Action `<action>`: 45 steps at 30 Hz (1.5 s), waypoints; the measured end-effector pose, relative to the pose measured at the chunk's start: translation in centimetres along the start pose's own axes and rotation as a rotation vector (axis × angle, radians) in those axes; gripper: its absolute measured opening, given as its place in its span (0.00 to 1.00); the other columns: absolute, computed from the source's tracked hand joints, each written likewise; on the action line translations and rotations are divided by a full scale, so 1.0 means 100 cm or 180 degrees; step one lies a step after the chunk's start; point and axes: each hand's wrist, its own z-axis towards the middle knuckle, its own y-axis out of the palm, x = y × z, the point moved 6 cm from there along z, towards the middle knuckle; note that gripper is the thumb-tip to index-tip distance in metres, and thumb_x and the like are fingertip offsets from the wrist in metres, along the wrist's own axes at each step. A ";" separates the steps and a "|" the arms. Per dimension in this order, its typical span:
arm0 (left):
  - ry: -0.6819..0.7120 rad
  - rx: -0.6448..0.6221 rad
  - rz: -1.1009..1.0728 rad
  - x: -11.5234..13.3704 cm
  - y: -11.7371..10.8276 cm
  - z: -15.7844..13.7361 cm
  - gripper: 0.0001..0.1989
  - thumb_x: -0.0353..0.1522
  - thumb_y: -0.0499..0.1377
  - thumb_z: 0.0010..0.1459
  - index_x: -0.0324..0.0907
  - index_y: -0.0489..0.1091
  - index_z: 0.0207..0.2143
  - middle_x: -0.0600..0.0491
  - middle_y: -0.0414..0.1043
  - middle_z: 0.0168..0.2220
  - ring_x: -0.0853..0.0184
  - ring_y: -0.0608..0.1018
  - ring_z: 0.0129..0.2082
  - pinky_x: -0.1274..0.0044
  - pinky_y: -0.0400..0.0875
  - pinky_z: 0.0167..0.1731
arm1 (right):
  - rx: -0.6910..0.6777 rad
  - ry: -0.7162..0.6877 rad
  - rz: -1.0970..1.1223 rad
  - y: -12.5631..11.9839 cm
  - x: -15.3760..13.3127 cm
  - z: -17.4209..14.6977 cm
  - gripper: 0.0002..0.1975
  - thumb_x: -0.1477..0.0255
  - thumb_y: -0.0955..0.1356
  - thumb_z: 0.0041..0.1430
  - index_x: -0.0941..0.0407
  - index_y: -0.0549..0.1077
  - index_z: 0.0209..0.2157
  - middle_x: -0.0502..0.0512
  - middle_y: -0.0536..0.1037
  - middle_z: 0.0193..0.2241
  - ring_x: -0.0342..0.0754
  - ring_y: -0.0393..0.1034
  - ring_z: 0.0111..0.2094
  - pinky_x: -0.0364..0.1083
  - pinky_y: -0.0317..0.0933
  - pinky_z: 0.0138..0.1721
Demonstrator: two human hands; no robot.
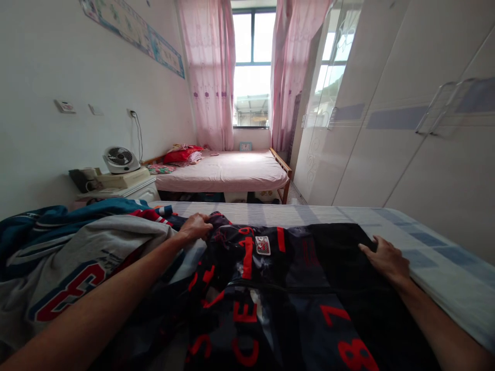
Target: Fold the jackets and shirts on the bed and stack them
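A black jacket (309, 268) with red letters and numbers, a small white patch and a zipper line lies spread sideways on the near bed. My left hand (196, 226) is closed on its far left edge, around the collar end. At the right side, my right hand (389, 260) grips the plain black edge, thumb on top of the cloth; its other fingers are partly hidden. Beside my left forearm lies a grey garment (127, 234) with a red and navy number, and behind it a teal garment (73, 221) with white stripes.
The near bed has a white and blue checked sheet (429, 232). Beyond it stands a wooden bed (235, 172) with pink bedding and red cloth (181, 153). A fan (120, 158) sits on a white cabinet (143, 190) at left. A tall white wardrobe (386, 149) lines the right.
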 end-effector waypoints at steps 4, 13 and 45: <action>-0.0393 0.0535 0.0375 0.020 -0.044 0.038 0.04 0.29 0.56 0.43 0.39 0.70 0.23 0.55 0.72 0.16 0.67 0.76 0.18 0.81 0.67 0.22 | -0.0054 -0.0050 0.0039 -0.001 -0.002 -0.001 0.32 0.55 0.56 0.57 0.61 0.63 0.55 0.66 0.70 0.52 0.65 0.64 0.50 0.61 0.61 0.45; -0.0404 0.1536 0.0214 0.060 -0.062 0.101 0.27 0.33 0.54 0.54 0.35 0.59 0.57 0.39 0.65 0.57 0.57 0.69 0.55 0.72 0.63 0.52 | -0.0016 -0.0140 0.0105 0.005 0.003 0.003 0.31 0.56 0.56 0.56 0.62 0.64 0.54 0.65 0.70 0.52 0.63 0.65 0.50 0.59 0.62 0.46; -0.0403 -0.1089 -0.0372 0.017 -0.014 -0.159 0.17 0.42 0.57 0.53 0.42 0.75 0.40 0.53 0.78 0.37 0.58 0.77 0.40 0.73 0.70 0.41 | -0.1009 -0.0365 0.0050 -0.031 0.009 -0.016 0.29 0.54 0.58 0.56 0.63 0.71 0.45 0.70 0.75 0.44 0.59 0.71 0.41 0.50 0.59 0.37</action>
